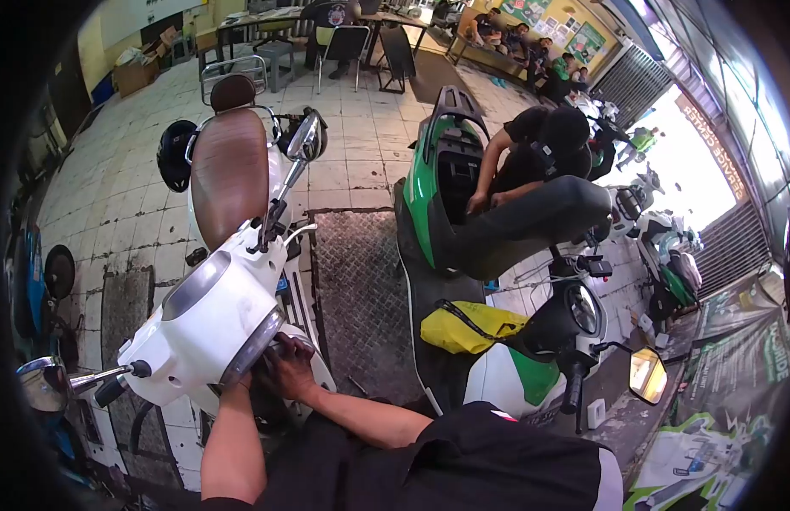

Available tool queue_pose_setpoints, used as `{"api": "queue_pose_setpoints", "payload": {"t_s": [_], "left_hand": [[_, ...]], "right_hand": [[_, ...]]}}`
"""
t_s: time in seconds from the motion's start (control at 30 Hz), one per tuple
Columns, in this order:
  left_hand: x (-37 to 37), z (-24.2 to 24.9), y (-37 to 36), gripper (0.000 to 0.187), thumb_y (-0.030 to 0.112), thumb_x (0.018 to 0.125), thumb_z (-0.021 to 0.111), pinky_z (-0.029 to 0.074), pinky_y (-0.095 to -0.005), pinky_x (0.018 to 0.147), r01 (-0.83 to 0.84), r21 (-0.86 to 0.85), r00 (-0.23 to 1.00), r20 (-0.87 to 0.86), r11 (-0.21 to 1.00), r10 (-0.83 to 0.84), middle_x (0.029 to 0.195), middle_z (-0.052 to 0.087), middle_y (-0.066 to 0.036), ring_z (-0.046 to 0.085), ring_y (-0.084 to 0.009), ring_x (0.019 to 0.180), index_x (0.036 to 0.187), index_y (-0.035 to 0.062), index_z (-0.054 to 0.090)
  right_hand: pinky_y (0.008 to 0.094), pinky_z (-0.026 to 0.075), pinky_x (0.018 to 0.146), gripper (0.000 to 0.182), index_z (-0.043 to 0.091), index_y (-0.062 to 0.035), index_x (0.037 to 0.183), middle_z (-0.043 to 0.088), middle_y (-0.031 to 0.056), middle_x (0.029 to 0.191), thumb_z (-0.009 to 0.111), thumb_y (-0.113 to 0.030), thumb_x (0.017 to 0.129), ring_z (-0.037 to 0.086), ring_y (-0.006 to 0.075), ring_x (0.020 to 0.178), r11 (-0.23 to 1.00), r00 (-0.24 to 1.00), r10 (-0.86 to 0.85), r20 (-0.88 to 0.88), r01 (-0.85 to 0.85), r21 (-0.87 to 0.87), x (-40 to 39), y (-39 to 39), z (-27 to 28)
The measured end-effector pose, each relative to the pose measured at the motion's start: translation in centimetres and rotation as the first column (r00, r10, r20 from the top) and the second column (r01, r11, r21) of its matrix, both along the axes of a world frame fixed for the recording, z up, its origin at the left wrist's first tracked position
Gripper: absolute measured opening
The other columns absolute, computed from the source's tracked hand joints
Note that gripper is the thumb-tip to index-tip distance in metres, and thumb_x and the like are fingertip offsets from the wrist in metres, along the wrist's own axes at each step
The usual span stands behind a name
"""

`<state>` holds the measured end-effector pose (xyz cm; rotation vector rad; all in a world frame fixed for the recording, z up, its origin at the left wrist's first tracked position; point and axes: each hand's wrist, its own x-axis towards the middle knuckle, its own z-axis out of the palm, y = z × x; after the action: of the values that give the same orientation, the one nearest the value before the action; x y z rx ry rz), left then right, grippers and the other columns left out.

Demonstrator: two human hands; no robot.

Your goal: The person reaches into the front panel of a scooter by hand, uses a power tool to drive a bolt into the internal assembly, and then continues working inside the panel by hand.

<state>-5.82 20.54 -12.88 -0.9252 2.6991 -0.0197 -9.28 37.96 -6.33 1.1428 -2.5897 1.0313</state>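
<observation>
A white scooter [203, 328] with a brown seat [230, 162] stands in front of me, its front end towards me. My left hand [238, 385] reaches in under the round headlight [257, 342]. Its fingers are hidden beneath the front cowl, so their hold does not show. On the lower right side of the headlight is my right hand [293, 366], its fingers bent and closed against the area just below the rim. Whatever lies between those fingers is too dark and small to name.
Right of me stands a green and white scooter [420, 196] with its seat raised and a yellow bag [471, 326] on it. A co-worker [544, 145] leans over its storage well. A metal floor plate [361, 281] lies between the scooters. A mirror [44, 375] juts out left.
</observation>
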Motion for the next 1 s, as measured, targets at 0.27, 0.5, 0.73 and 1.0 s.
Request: {"api": "queue_pose_setpoints", "payload": {"t_s": [0.27, 0.5, 0.73, 1.0], "left_hand": [[-0.9, 0.0, -0.2, 0.055, 0.038, 0.093, 0.034, 0.020, -0.0423, 0.111, 0.009, 0.014, 1.000, -0.007, 1.000, -0.009, 0.146, 0.026, -0.009, 0.021, -0.0300, 0.135, 0.140, 0.0119, 0.028], [-0.9, 0.0, 0.0, 0.054, 0.038, 0.093, 0.034, 0.021, -0.0423, 0.110, 0.023, 0.037, 1.000, -0.013, 0.999, -0.023, 0.146, 0.027, -0.009, 0.022, -0.0298, 0.135, 0.140, 0.0118, 0.029], [-0.2, -0.1, 0.0, 0.054, 0.038, 0.093, 0.033, 0.021, -0.0423, 0.110, 0.028, 0.043, 0.999, -0.019, 0.999, -0.027, 0.145, 0.027, -0.009, 0.022, -0.0296, 0.135, 0.140, 0.0117, 0.029], [-0.3, -0.3, 0.1, 0.054, 0.039, 0.093, 0.033, 0.022, -0.0423, 0.110, 0.037, 0.029, 0.999, -0.013, 0.999, -0.037, 0.145, 0.028, -0.009, 0.023, -0.0294, 0.134, 0.140, 0.0116, 0.029]], "right_hand": [[0.0469, 0.025, 0.091, 0.057, 0.048, -0.0248, 0.126, 0.034, 0.0140, 0.126, 0.064, -0.041, 0.074, 0.030, 0.0346, 0.114, 1.000, 1.000, -0.010, 0.006, 0.010, 0.010, 0.2, 0.0, 0.7], [0.0474, 0.024, 0.089, 0.056, 0.051, -0.0239, 0.122, 0.034, 0.0128, 0.127, 0.065, -0.042, 0.071, 0.029, 0.0339, 0.115, 1.000, 1.000, -0.020, 0.007, 0.020, 0.003, 0.1, -0.1, 1.0], [0.0481, 0.022, 0.091, 0.059, 0.048, -0.0235, 0.125, 0.033, 0.0111, 0.128, 0.065, -0.044, 0.072, 0.026, 0.0355, 0.116, 0.998, 0.999, -0.031, 0.032, 0.029, 0.050, 0.4, -0.5, 0.7], [0.0494, 0.021, 0.093, 0.060, 0.047, -0.0220, 0.124, 0.033, 0.0126, 0.127, 0.065, -0.043, 0.071, 0.026, 0.0363, 0.117, 0.997, 0.996, -0.049, 0.069, 0.045, 0.067, 0.7, -0.6, 1.2]]}}
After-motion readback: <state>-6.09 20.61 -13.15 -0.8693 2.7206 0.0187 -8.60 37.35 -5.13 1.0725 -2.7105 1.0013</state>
